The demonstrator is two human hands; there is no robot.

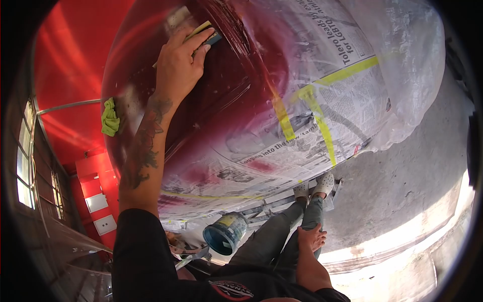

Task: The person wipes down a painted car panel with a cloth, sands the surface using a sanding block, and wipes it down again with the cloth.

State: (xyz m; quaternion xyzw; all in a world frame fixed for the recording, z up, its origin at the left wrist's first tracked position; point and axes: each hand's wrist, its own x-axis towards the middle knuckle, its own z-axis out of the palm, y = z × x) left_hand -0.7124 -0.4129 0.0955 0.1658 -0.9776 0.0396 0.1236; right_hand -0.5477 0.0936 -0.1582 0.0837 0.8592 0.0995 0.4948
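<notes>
the right hand [312,238] rests, relaxed, on the knee of the trousers [313,214], near a blue bucket [225,234]. beyond, taped newspaper [347,90] borders a dark red body panel [216,88], with a lime-green cloth [110,119] at its edge; farther up, the left hand [183,63] grips a sanding block [214,39] against the panel.

Black short-sleeved shirt [142,251], red-and-white chest logo [231,290]; greyish trousers [266,235]; 2 white perforated clogs [325,185]; tattooed left forearm [146,146].
</notes>
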